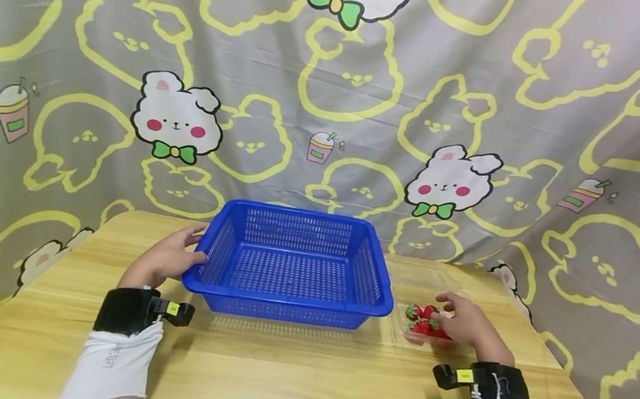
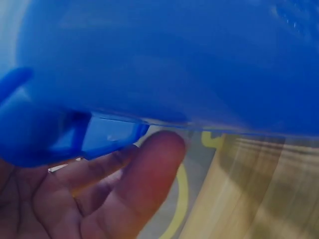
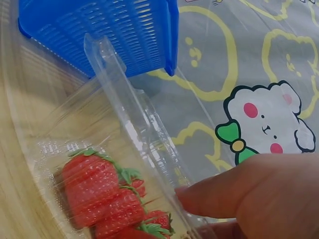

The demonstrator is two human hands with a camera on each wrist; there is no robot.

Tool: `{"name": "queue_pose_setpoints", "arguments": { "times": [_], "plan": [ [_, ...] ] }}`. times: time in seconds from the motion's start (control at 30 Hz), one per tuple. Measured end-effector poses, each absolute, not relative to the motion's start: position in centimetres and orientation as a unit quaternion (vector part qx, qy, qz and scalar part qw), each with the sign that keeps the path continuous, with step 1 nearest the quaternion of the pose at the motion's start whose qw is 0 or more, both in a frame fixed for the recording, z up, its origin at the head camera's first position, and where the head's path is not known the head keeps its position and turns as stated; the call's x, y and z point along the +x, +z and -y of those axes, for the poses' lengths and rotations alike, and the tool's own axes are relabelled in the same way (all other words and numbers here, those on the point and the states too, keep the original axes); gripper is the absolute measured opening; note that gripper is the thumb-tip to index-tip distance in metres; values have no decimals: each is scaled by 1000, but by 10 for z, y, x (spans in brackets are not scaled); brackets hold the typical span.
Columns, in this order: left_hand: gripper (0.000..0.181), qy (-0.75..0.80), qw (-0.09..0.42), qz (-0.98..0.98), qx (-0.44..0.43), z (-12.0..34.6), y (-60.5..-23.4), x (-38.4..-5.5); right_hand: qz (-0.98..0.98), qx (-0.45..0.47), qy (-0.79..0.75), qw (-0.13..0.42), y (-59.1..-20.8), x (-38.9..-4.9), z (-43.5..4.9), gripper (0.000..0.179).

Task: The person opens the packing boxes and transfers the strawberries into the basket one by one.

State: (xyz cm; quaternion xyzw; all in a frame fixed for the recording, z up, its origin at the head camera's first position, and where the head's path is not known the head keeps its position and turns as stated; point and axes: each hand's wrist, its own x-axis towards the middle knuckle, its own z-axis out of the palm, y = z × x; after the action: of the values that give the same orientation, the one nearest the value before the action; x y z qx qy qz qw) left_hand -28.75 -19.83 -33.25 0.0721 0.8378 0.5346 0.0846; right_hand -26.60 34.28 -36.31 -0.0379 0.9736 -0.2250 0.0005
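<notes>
A blue plastic basket (image 1: 286, 300) with perforated walls stands upright on the table, nothing inside it. At its left rim is my left hand (image 1: 173, 254), thumb and fingers spread right at the edge. The left wrist view has the thumb (image 2: 154, 169) just under the basket's smooth blue edge (image 2: 164, 74), other fingers partly hidden behind it. To the basket's right lies a clear plastic box (image 1: 404, 334) of red strawberries (image 1: 420, 326) with green leaves. My right hand (image 1: 468, 322) reaches over the box's right side, fingers apart. Its thumb (image 3: 214, 194) meets the clear plastic edge.
The wooden table (image 1: 289, 378) extends in front of the basket. A clear plastic lid (image 1: 417, 273) lies folded back behind the strawberries. Close behind the table hangs a grey curtain (image 1: 275, 71) with cartoon rabbits, which also runs along both sides.
</notes>
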Motion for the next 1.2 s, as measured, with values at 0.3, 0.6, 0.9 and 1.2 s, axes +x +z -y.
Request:
{"name": "queue_pose_setpoints", "arguments": {
  "times": [0.3, 0.6, 0.9, 1.2],
  "plan": [
    [66, 509, 96, -852, 81, 196, -335, -286, -974, -39, -223, 7, -369, -267, -341, 41],
    [65, 464, 82, -879, 78, 190, -325, -280, -971, -73, -227, -29, -364, -267, -325, 26],
    [65, 449, 85, -886, 81, 184, -323, -280, -975, -87, -201, -28, -369, -274, -310, 32],
    [65, 434, 90, -892, 83, 178, -321, -278, -979, -59, -194, 17, -374, -283, -301, 39]
  ]
}}
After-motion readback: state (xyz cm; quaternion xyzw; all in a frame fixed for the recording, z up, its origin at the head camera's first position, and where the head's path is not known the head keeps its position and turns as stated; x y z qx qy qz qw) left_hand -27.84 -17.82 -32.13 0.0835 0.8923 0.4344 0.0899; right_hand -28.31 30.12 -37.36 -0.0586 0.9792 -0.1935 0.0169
